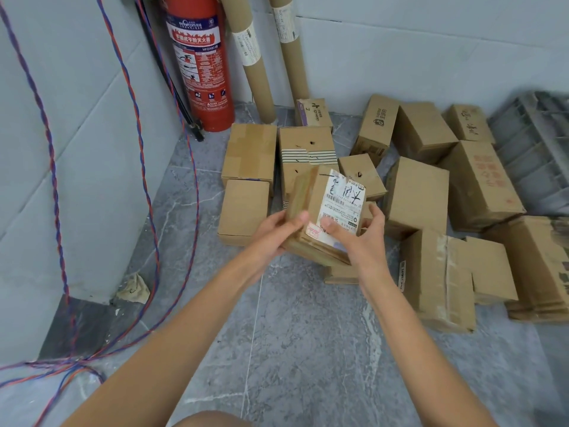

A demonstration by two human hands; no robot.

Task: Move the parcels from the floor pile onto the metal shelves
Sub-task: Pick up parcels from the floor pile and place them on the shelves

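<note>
At the centre of the frame both hands hold a small brown cardboard parcel with a white shipping label (328,211), tilted, above the grey marbled floor (308,349); the left hand (272,234) curls round its left edge, thumb on top; the right hand (358,238) grips its right side, thumb pressed on the label; behind and to the right lies the pile of plain brown cardboard boxes (415,192) on the floor; a red fire extinguisher (200,63) stands at upper left, beside two tall brown cardboard tubes (255,57) leaning on the wall.
</note>
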